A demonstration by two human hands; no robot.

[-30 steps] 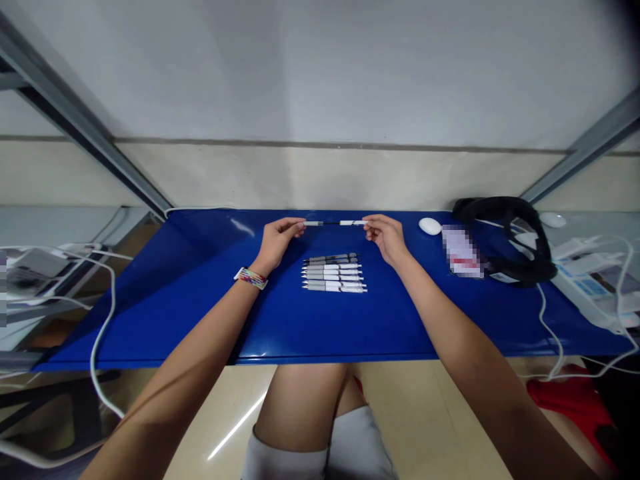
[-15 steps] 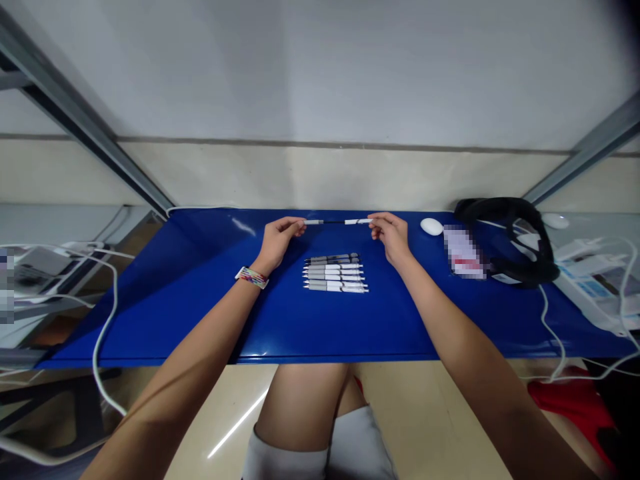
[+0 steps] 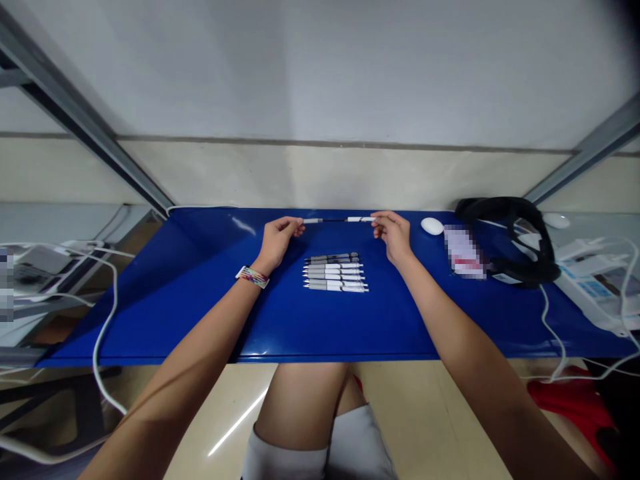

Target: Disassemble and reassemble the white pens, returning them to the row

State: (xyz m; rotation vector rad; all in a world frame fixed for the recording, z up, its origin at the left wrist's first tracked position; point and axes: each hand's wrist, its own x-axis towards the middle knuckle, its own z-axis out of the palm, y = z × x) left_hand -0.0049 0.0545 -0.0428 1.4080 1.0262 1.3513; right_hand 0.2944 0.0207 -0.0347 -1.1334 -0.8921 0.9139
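Observation:
Between my two hands a pen is drawn apart, its dark refill (image 3: 334, 221) bridging the halves. My left hand (image 3: 280, 241) pinches the grey-gripped front barrel (image 3: 313, 221) by its tip end. Pinched in my right hand (image 3: 394, 236) is the white rear barrel (image 3: 359, 219), in line with the front half. Below them several assembled pens (image 3: 334, 272) lie side by side on the blue table (image 3: 320, 327), tips to the left; most have white barrels, and those at the far edge look darker.
Right of my hand lie a white mouse-like oval (image 3: 432, 226), a blurred packet (image 3: 464, 252) and a black headset strap (image 3: 549, 267). White cables (image 3: 116, 303) run past the table's left edge. A wall (image 3: 320, 177) stands behind, with grey metal posts (image 3: 135, 170) at both sides.
My right hand has shifted slightly right with the white rear barrel, so a bit more of the refill shows between the halves. My left hand has barely moved.

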